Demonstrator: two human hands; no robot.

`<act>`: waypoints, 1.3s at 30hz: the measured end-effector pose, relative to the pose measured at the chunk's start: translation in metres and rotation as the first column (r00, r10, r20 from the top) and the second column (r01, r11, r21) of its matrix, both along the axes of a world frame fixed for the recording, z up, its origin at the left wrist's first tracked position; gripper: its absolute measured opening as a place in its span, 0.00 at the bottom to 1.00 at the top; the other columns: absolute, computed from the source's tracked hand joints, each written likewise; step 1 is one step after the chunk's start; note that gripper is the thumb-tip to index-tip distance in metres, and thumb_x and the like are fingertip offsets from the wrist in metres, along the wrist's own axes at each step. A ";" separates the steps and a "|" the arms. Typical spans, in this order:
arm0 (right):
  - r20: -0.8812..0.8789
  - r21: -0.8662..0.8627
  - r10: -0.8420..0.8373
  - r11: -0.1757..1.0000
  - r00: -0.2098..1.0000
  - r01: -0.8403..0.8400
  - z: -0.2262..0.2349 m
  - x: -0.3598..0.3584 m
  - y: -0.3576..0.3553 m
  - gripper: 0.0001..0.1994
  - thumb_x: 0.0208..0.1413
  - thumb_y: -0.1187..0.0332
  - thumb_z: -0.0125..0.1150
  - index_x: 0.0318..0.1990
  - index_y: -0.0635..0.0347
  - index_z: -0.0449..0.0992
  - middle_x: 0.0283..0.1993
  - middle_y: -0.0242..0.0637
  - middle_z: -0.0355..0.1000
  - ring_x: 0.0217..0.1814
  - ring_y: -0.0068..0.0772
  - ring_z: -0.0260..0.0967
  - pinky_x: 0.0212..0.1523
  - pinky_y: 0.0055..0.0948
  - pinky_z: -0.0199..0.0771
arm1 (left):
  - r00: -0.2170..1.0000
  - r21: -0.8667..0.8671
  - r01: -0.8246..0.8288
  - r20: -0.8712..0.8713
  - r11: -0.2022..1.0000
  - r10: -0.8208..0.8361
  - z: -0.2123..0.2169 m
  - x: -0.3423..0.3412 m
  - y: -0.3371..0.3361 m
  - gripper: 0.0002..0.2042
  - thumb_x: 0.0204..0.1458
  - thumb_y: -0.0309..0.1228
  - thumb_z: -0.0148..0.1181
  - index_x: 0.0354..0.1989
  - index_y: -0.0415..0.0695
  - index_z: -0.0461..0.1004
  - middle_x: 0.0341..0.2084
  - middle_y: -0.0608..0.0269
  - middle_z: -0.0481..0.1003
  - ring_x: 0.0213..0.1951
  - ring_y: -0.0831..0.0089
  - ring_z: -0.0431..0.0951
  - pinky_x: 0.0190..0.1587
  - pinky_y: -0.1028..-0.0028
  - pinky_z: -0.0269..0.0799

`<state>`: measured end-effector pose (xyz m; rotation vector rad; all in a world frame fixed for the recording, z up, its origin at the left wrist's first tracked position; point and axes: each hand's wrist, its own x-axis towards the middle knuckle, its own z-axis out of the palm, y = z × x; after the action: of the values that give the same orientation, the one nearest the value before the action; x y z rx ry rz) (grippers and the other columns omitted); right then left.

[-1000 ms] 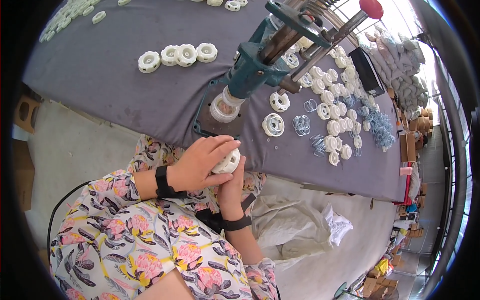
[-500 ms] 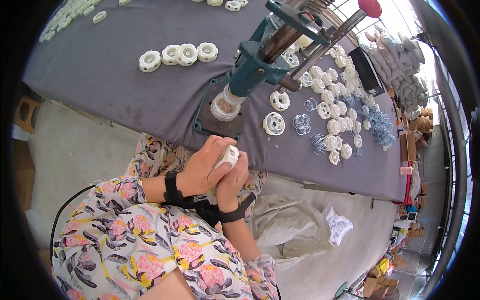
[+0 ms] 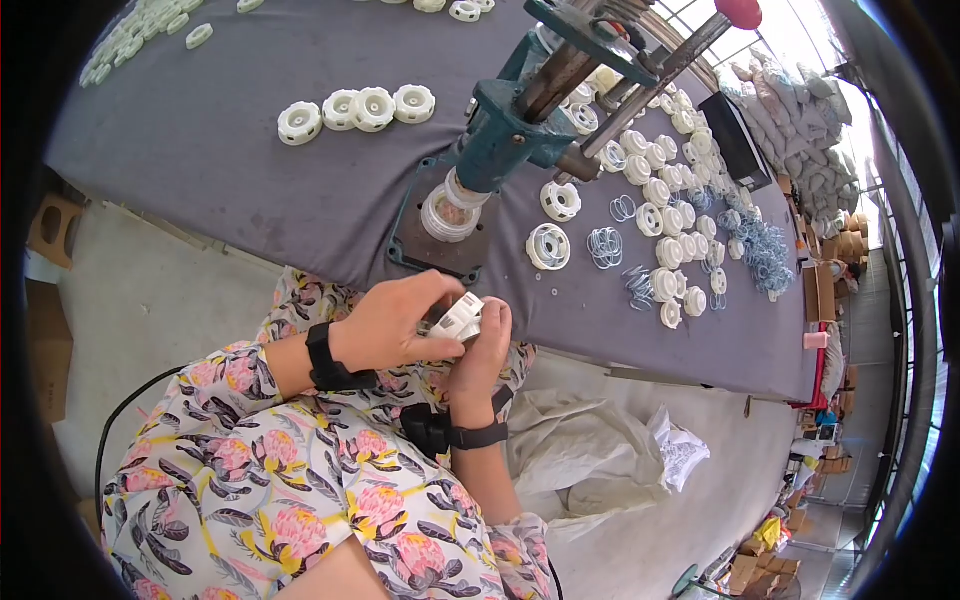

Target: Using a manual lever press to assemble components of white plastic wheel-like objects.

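A white round plastic part with slots in its rim [image 3: 459, 318] is between my two hands, tilted, just off the table's near edge. My left hand [image 3: 392, 318] grips it from the left, with fingers bent over the far side and the thumb on the near side. My right hand [image 3: 482, 352] is closed against its right side, with the thumb pointing up; its other fingers are mostly hidden. Beyond the hands stands a green hand press [image 3: 500, 135] with a white round piece [image 3: 450, 216] on its base, under the ram.
Several white slotted caps [image 3: 300, 123] stand in a row left of the press. To its right lie white caps with a spring [image 3: 548, 247], loose springs [image 3: 604, 248] and many white parts [image 3: 665, 285]. The press lever [image 3: 690, 60] reaches up right. A pale sack [image 3: 590, 450] lies below the table.
The white part has turned and tilted between my hands, showing more of its slotted rim. My left wrist has shifted left, away from the right one, and my right thumb has straightened.
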<state>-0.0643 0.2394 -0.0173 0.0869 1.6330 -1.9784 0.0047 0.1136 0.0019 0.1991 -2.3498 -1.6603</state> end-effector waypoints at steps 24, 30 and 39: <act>0.191 -0.057 -0.135 0.987 0.972 0.149 0.004 0.017 0.004 0.19 0.62 0.54 0.44 0.32 0.62 0.69 0.33 0.32 0.68 0.34 0.22 0.64 0.35 0.23 0.64 | 0.988 0.423 0.008 0.134 0.906 -0.071 -0.029 0.009 0.010 0.15 0.58 0.39 0.44 0.40 0.38 0.66 0.32 0.61 0.70 0.34 0.73 0.71 0.32 0.72 0.68; -0.561 0.371 0.215 0.929 0.800 0.010 0.000 0.012 0.013 0.14 0.59 0.62 0.46 0.28 0.64 0.64 0.32 0.36 0.60 0.32 0.28 0.56 0.34 0.26 0.58 | 0.960 0.794 -0.033 0.194 0.607 -0.201 -0.017 0.001 0.019 0.22 0.56 0.32 0.51 0.57 0.43 0.55 0.41 0.67 0.66 0.36 0.83 0.67 0.35 0.81 0.67; -0.630 0.297 0.202 0.955 0.750 -0.007 -0.001 0.011 0.009 0.14 0.56 0.61 0.51 0.27 0.63 0.62 0.43 0.43 0.62 0.44 0.37 0.61 0.44 0.33 0.62 | 0.977 0.822 0.001 0.120 0.569 -0.176 -0.029 0.002 0.026 0.27 0.53 0.30 0.54 0.60 0.44 0.50 0.45 0.62 0.63 0.48 0.77 0.67 0.46 0.77 0.69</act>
<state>-0.0537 0.2483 -0.0179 -0.6645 2.2893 -1.7700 0.0067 0.1394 -0.0275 0.4241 -1.4795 -2.7931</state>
